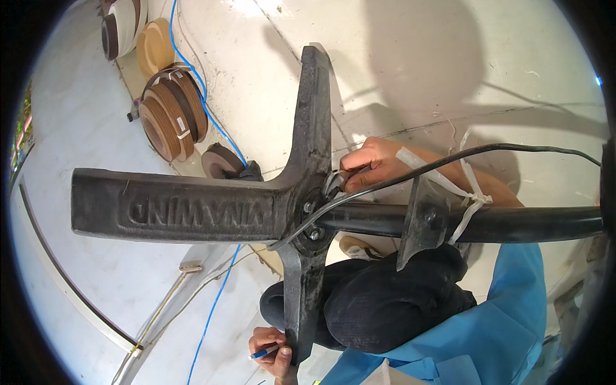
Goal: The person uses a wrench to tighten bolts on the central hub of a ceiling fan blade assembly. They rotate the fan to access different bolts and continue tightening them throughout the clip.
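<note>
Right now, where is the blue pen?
In the head view the blue pen sits bottom centre-left, in the left hand, which also grips the lower arm of the black cross-shaped base.

The big black cross-shaped metal stand base and thin black cable block the middle — bare pale floor lies open left.

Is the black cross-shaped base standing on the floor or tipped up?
Tipped up: the cross-shaped base faces the camera on its pole, above the floor.
</note>
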Available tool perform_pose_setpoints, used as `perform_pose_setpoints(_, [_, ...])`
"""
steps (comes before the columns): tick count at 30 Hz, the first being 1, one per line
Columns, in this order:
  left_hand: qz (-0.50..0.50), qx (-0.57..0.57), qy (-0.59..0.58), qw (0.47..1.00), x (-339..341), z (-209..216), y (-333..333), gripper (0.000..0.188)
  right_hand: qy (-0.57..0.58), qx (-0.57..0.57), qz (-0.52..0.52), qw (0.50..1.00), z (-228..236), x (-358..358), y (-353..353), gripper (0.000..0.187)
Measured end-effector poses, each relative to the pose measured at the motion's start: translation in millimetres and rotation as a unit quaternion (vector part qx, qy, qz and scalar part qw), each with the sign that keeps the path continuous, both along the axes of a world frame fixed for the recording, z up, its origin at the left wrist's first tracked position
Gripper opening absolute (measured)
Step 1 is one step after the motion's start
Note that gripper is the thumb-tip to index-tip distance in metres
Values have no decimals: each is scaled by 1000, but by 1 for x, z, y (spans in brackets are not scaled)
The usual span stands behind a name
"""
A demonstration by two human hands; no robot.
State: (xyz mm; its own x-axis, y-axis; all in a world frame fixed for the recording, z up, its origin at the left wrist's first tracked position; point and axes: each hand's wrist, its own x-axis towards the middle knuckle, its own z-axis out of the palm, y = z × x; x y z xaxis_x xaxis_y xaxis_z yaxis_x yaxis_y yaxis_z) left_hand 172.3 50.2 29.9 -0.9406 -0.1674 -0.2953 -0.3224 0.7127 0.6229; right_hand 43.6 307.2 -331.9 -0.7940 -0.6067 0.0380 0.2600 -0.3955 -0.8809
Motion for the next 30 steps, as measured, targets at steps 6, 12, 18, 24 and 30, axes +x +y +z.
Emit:
perform_pose_setpoints(6, [45, 1, 5, 999, 3, -3, 1, 38, -61, -175, -121, 975, -6, 25, -38, 34])
perform_pose_setpoints(12, [-50, -14, -23, 998, -11, -1, 4, 37, -86, -132, -150, 976, 5, 43, -39, 34])
perform_pose_setpoints(18, [13, 7, 8, 1000, -3, -4, -2, 38, -74, -63, -154, 983, 9, 38, -23, 33])
perform_pose_setpoints(24, [37, 0, 9, 999, 1, -6, -8, 37, -60, -59, -157, 984, 7, 32, -19, 32])
perform_pose_setpoints(30, [-43, -6, -16, 999, -11, -1, -2, 38, -111, -87, -31, 989, 1, 28, -16, 29])
